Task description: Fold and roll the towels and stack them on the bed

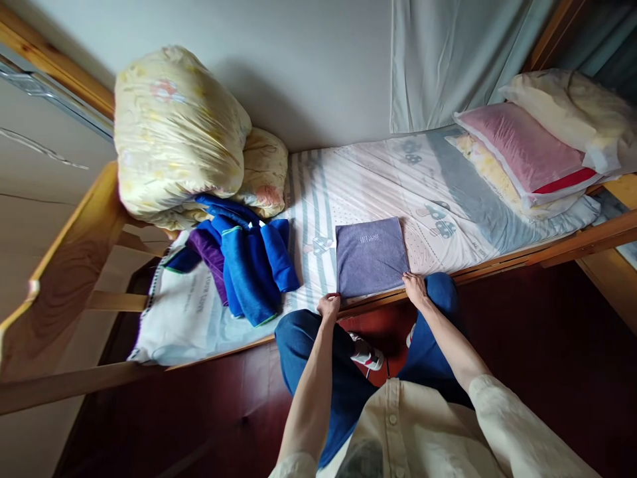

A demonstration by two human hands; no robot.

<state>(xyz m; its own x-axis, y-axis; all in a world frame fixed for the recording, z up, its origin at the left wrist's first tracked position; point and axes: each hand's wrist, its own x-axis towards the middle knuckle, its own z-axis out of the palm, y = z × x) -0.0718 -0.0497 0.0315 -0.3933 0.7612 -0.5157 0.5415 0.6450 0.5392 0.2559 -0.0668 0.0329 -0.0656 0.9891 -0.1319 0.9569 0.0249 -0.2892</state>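
Observation:
A purple-grey towel lies folded into a flat square on the bed's striped sheet, close to the wooden front edge. My left hand pinches its near left corner. My right hand holds its near right corner. To the left a heap of blue and purple towels lies loose on the sheet.
A big yellow bundled quilt fills the bed's left end. Stacked pillows, one pink, sit at the right end. The wooden bed rail runs along the front. A grey curtain hangs behind. My knees press against the bed.

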